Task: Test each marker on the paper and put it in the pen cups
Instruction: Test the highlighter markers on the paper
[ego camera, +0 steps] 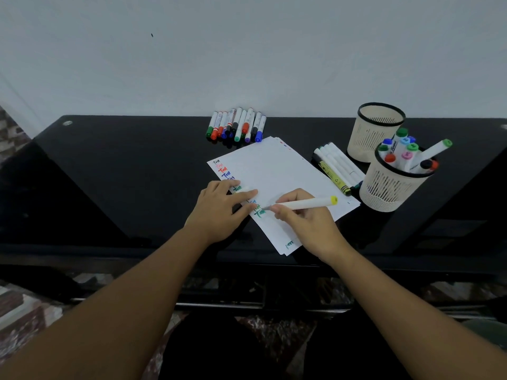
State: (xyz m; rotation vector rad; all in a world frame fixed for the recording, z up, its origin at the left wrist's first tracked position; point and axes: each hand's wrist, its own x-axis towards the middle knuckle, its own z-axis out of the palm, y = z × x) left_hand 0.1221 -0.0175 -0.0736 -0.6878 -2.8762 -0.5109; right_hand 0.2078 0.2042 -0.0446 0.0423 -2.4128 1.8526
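The right hand (304,223) is gripping a white marker with a yellow end (304,203), its fingers curled round the barrel near the writing end, the wrist bent inward and the forearm reaching in from the lower right. The marker is lying low and nearly level over the paper (277,176), its tip touching the sheet just beside a green scribble at the paper's left edge, its yellow end pointing away toward the nearer pen cup (389,185).

The left hand (219,207) is resting flat on the left edge of the paper, fingers straight and spread slightly, pressing the sheet down; a small pale object is showing under the fingertips, though what it is I cannot tell. That forearm is stretching in from the lower left, so the two hands are meeting near the paper's lower left side, close together but apart.

The paper is lying skewed on the black table (123,174), a few sheets stacked, with a column of short coloured marks running down its left edge.

Just off the paper's right edge, a small row of white markers (338,167) is lying on the table, between the paper and the nearer pen cup. That cup is holding a bunch of markers with coloured caps, some leaning out over its rim. Beyond it, farther from the paper, the second pen cup (377,133) is standing upright.

Past the paper's far corner, a cluster of capped markers (237,126) is lying side by side near the wall
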